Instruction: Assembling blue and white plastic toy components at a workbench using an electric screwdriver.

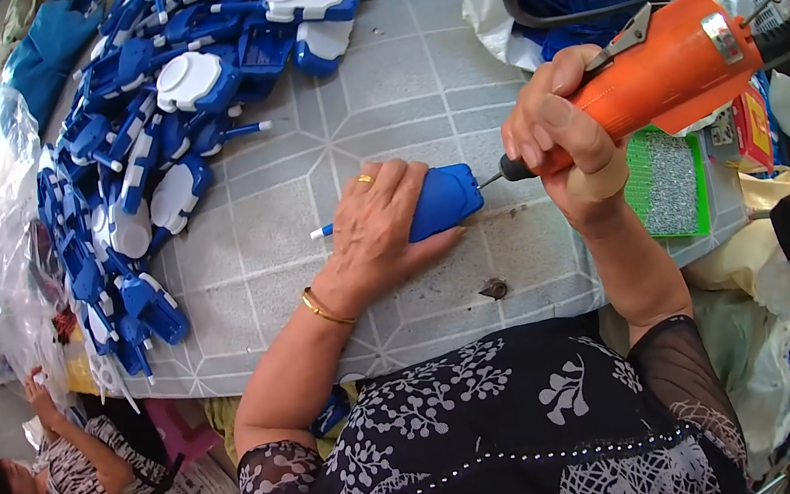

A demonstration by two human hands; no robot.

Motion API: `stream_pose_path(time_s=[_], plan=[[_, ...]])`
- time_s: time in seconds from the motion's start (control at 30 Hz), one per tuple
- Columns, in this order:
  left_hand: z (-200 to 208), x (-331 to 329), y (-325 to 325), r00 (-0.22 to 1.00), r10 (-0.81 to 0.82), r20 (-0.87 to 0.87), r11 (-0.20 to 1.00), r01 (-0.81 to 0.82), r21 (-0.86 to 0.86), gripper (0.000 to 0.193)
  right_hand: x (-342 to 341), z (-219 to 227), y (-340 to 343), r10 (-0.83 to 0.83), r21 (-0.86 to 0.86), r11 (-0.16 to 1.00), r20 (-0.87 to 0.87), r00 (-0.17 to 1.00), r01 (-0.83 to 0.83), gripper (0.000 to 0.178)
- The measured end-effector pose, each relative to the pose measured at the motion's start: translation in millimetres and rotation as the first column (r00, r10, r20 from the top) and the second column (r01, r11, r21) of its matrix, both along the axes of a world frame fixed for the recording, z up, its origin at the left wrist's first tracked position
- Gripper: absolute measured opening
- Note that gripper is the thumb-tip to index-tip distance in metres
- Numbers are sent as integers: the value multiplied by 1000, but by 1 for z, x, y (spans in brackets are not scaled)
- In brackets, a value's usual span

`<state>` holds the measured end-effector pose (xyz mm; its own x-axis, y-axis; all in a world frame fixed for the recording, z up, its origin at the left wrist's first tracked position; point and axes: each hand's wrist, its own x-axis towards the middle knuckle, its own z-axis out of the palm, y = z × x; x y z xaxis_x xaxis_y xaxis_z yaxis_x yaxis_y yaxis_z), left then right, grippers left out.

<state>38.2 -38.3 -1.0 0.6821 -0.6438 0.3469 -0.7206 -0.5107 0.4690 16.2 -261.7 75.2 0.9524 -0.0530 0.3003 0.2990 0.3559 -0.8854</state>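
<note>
My left hand (376,219) is closed over a blue plastic casing (449,201) and holds it down on the table; a white-tipped end pokes out on its left side. In my right hand (566,132) is an orange electric screwdriver (668,72), gripped round its body. Its black nose and thin bit point left, and the bit's tip meets the right end of the casing. Whether a screw sits at the tip is too small to tell. Beyond my left hand lies a large heap of blue and white plastic pieces (190,79).
A green tray (701,194) of small silvery screws stands at the right. Behind it is a white sack (488,6) with blue parts inside. A black cable (644,5) runs to the screwdriver. A small dark object (493,289) lies near the table's front edge. Another person (81,458) is at lower left.
</note>
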Motion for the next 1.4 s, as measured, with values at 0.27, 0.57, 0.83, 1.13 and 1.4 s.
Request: stream_pose_path(time_s=[0.27,0.57,0.83,1.13,1.4], plan=[[-5,2,1,999,-10,51,999,12,-45,66,8,-8,7,-78,110,991,15,997,76,21],[-4,2,0,998,-21,58,998,24,-55,66,7,-14,6,-63,3,998,11,998,63,23],[-3,1,-1,998,-29,48,998,31,-49,66,6,-16,11,-74,2,997,-8,997,74,20],[-4,4,-3,998,-48,47,998,49,-32,65,11,-21,10,-45,-17,999,-39,998,44,23],[1,-1,1,999,-38,-6,999,38,22,69,10,-32,20,-41,-47,998,-52,998,39,24]])
